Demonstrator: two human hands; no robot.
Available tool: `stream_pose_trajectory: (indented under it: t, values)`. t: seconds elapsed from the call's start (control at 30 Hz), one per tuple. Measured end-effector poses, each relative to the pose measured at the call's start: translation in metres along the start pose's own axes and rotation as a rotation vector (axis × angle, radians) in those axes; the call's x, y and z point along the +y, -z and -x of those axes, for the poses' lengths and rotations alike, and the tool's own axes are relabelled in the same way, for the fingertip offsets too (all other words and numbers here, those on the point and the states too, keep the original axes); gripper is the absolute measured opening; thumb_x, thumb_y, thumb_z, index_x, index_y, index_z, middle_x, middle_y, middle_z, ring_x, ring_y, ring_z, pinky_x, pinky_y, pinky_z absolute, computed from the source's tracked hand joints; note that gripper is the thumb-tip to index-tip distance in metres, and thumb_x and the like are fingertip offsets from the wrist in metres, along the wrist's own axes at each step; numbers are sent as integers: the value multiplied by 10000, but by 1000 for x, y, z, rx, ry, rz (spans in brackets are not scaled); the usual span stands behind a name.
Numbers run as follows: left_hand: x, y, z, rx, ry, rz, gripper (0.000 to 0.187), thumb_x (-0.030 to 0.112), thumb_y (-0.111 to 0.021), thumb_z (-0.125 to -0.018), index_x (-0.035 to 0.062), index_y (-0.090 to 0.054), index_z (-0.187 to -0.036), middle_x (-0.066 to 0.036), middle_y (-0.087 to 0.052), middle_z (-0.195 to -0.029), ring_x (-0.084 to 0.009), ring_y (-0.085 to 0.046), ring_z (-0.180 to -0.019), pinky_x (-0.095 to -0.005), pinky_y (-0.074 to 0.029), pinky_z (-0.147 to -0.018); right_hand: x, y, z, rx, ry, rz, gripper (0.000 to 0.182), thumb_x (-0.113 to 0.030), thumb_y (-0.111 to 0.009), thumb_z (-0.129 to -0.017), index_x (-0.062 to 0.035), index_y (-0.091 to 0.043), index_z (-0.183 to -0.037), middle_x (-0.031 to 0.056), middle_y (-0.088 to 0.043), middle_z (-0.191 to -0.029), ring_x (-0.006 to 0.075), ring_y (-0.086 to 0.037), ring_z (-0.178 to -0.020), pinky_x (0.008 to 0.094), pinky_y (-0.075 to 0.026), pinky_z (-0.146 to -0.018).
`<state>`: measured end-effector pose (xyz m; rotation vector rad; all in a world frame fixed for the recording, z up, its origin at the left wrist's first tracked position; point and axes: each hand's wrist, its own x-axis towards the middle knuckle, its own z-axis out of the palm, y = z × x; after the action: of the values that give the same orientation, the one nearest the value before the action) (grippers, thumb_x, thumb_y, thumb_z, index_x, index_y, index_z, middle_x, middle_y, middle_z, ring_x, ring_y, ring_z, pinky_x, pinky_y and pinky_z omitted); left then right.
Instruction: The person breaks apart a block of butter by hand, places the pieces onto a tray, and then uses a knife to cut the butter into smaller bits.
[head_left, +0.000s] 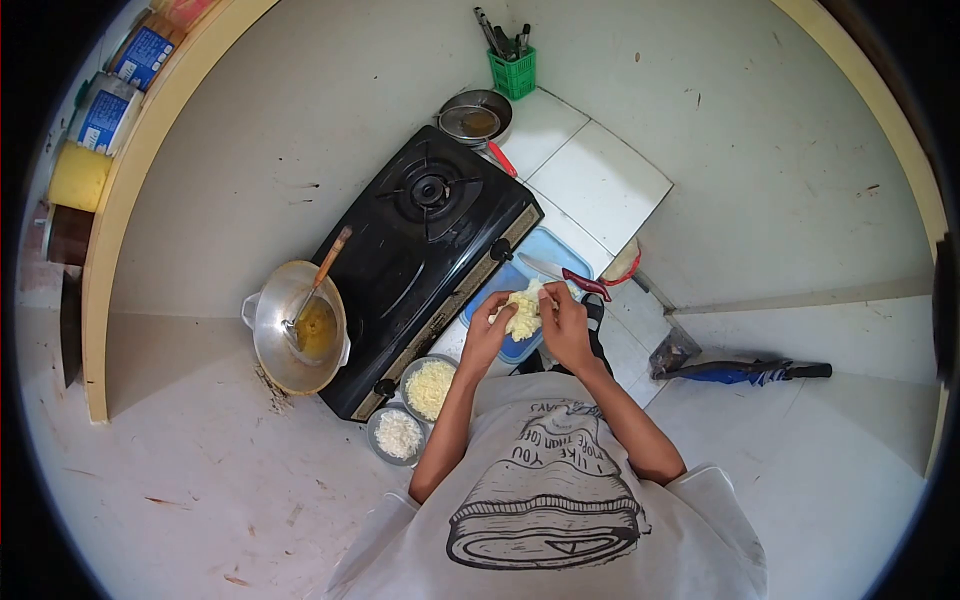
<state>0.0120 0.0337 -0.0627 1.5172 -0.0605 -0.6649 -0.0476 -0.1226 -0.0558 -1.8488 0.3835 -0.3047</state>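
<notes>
My left hand (485, 328) has its fingers closed on the left side of a pale yellow, lumpy piece of food (522, 312). From the other side my right hand (567, 328) grips the same food, fingers bent and pinched. What kind of food it is I cannot make out. Both hands are over a blue tray (543, 245). A knife with a dark red handle (586, 283) lies across the tray, just beyond my right hand. Near my left forearm stand a bowl of pale yellow shreds (430, 388) and a smaller bowl of white shreds (398, 435).
A black gas stove (400, 260) fills the left of the counter. On it, a metal wok (268, 345) holds yellowish liquid and a wooden-handled ladle (330, 265). Behind are a pan with a strainer (474, 118) and a green utensil basket (514, 75). A blue umbrella (735, 372) lies right.
</notes>
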Motion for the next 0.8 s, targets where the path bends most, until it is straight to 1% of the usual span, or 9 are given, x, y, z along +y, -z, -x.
stream_pose_trajectory:
  t: [0.07, 0.1, 0.2, 0.3, 0.4, 0.5, 0.6, 0.7, 0.8]
  values:
    - [6, -2, 4, 57, 4, 32, 252, 154, -602, -989, -9, -643, -1177, -55, -663, -1049, -112, -594, -962, -259, -467, -863, 6, -1, 0, -60, 151, 2, 205, -170, -628, -985, 25, -575, -1017, 186, -683, -873, 260, -713, -804, 361, -534, -707]
    - [7, -2, 4, 38, -13, 33, 247, 157, -605, -990, -7, -645, -1169, -53, -664, -1044, -112, -595, -962, -259, -468, -863, -10, 4, -1, -149, 111, -75, 224, -145, -684, -944, 20, -574, -1047, 196, -677, -937, 272, -709, -910, 368, -540, -799]
    - [12, 0, 4, -2, -44, 26, 231, 165, -611, -993, -2, -650, -1149, -49, -668, -1033, -110, -598, -962, -257, -469, -864, -17, 3, -3, -109, 224, -40, 208, -100, -701, -935, 28, -599, -1063, 132, -698, -914, 199, -704, -887, 313, -546, -766]
    - [15, 1, 4, -12, -38, -1, 225, 169, -612, -999, 0, -652, -1142, -50, -672, -1028, -108, -602, -964, -250, -469, -863, -7, 3, -7, -144, 128, -140, 193, -130, -708, -934, 17, -614, -1017, 126, -695, -857, 179, -681, -776, 299, -526, -680]
    - [11, 2, 3, -14, -42, 5, 231, 175, -613, -1004, -3, -652, -1145, -51, -673, -1024, -106, -604, -966, -245, -469, -862, -13, 12, -6, -97, 115, 86, 199, -167, -697, -939, 15, -621, -968, 220, -674, -813, 321, -698, -713, 377, -514, -610]
    - [8, -1, 4, -8, -48, 64, 241, 183, -611, -1008, -6, -652, -1151, -46, -670, -1019, -101, -606, -960, -243, -474, -851, -12, 9, -4, -28, 86, 106, 206, -172, -665, -963, 26, -610, -969, 252, -659, -777, 334, -681, -635, 397, -478, -533]
    - [1, -4, 1, 16, -41, 127, 249, 189, -608, -1011, -2, -653, -1164, -43, -666, -1019, -91, -607, -947, -235, -486, -817, -14, 8, -5, 52, -86, 46, 197, -162, -643, -979, 30, -603, -969, 253, -662, -758, 301, -685, -606, 378, -471, -514]
    - [2, -7, 4, 42, 20, 233, 256, 191, -607, -1013, 1, -652, -1179, -47, -661, -1037, -82, -610, -940, -226, -498, -784, -2, 5, -7, 82, -15, -32, 228, -187, -625, -1005, 38, -605, -973, 204, -696, -781, 232, -696, -641, 327, -500, -557]
    - [1, -8, 2, 31, 26, 312, 265, 180, -611, -1011, 1, -638, -1204, -54, -653, -1064, -93, -627, -949, -234, -517, -780, 10, -8, -9, 125, -107, -413, 229, -207, -599, -1032, 21, -614, -1007, 123, -721, -874, 164, -697, -743, 285, -539, -641]
